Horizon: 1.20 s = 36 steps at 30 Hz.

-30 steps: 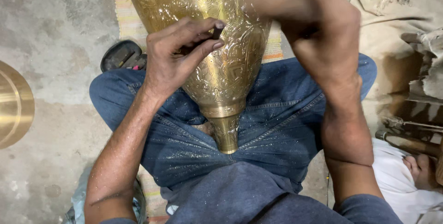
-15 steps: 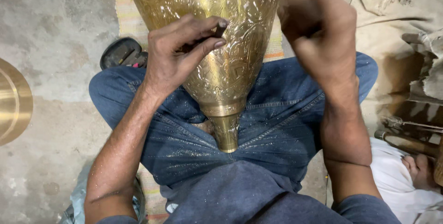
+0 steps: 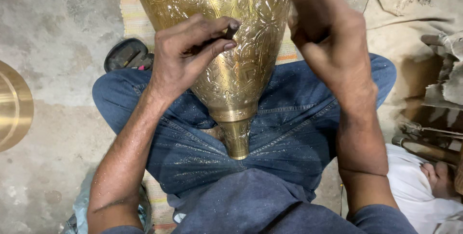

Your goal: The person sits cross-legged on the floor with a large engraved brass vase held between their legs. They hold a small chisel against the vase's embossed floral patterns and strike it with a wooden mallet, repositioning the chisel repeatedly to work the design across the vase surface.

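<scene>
Brass, engraved all over with leafy scrollwork, the large vase (image 3: 226,46) lies neck-down across the person's lap, its upper body cut off by the frame's top edge. Against its side the left hand (image 3: 185,55) pinches a small dark punch (image 3: 232,31), while the right hand (image 3: 333,41) is raised, clenched on something mostly out of view. Underneath lie a striped mat (image 3: 137,19) and a bare concrete floor (image 3: 48,36), with a brass dish (image 3: 14,106) cropped at left.

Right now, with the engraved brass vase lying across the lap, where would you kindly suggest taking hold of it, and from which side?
I would grip the brass vase at its narrow plain neck, coming from the sitter's side, probably with the other palm under the wide belly. The neck points toward the person, is slim enough to close a hand around, and is free: the left hand pinches a small dark tool against the engraved wall, and the right hand is raised beside it.
</scene>
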Motion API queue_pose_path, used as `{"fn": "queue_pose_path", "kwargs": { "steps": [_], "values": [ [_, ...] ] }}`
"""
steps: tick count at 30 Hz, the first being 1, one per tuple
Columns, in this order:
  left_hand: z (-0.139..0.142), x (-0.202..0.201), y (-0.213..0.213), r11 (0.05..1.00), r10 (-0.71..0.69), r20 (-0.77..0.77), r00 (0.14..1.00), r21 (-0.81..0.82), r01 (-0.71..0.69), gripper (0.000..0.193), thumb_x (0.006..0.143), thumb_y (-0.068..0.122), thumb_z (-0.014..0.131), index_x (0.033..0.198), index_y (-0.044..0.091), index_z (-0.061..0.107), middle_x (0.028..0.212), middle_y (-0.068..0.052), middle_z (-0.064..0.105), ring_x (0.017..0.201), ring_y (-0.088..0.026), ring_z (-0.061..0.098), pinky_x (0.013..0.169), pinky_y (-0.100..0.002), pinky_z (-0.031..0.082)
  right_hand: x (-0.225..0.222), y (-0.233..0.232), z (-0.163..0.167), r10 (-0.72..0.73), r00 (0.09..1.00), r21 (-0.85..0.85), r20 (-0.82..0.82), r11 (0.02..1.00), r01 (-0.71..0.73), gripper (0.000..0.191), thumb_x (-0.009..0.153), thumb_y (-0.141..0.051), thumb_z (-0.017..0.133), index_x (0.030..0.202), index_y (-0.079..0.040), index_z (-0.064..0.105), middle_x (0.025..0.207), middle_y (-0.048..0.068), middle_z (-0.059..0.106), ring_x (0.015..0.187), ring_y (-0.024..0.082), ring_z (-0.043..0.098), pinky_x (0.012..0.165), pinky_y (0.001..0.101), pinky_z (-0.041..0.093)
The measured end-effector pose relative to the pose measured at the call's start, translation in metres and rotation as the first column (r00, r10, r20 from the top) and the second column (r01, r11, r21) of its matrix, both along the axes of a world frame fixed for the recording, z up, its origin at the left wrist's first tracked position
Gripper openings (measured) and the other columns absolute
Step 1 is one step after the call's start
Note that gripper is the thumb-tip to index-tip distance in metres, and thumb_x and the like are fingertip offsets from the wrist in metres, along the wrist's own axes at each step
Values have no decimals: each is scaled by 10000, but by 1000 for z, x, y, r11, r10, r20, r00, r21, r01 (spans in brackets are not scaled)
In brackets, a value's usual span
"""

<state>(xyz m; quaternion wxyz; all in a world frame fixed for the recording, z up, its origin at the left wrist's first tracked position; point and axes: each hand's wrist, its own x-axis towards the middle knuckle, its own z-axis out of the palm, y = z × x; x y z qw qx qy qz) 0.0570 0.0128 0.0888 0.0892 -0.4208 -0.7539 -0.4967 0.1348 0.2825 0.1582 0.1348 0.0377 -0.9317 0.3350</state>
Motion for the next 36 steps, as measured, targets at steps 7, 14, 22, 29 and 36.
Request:
{"fn": "queue_pose_path", "kwargs": {
  "steps": [7, 14, 22, 29, 36],
  "values": [
    [10, 3, 0, 1000, -6, 32, 999, -8, 6, 296, 1031, 116, 810, 1298, 70, 691, 1058, -68, 753, 931, -138, 757, 760, -267, 635, 2, 4, -6, 142, 965, 156, -222, 982, -109, 398, 897, 42, 729, 1232, 33, 515, 1005, 89, 646, 889, 212, 648, 783, 400, 531],
    [12, 2, -1, 998, -55, -24, 998, 22, 56, 336, 1033, 114, 785, 1343, 62, 666, 1127, -74, 748, 979, -154, 746, 814, -282, 640, 3, 5, -13, 52, 992, 344, -119, 939, -8, 334, 897, 40, 769, 1167, -10, 578, 889, 93, 633, 815, 253, 663, 722, 420, 504],
    [11, -2, -1, 999, -38, -13, 999, -33, 37, 350, 1003, 124, 815, 1327, 66, 696, 1027, -57, 737, 861, -135, 714, 717, -280, 595, 5, 6, -22, 90, 962, 405, -258, 914, 23, 361, 804, 87, 804, 1052, -10, 560, 962, 159, 634, 932, 367, 669, 801, 452, 524],
    [13, 0, -2, 998, -24, -9, 1000, -65, 23, 347, 990, 128, 822, 1312, 70, 707, 980, -53, 705, 861, -147, 697, 725, -311, 587, 9, 8, -34, 36, 955, 279, -293, 959, 49, 300, 893, 126, 735, 1098, -26, 577, 987, 127, 639, 926, 304, 669, 792, 409, 525],
    [13, -3, -1, 997, -49, -23, 999, -67, 47, 346, 990, 132, 821, 1313, 77, 710, 999, -52, 713, 864, -140, 694, 717, -300, 577, 5, 9, -46, 17, 936, 478, -353, 862, 165, 296, 884, 103, 749, 1078, -54, 591, 903, 81, 614, 814, 238, 600, 730, 411, 478]
  ]
}}
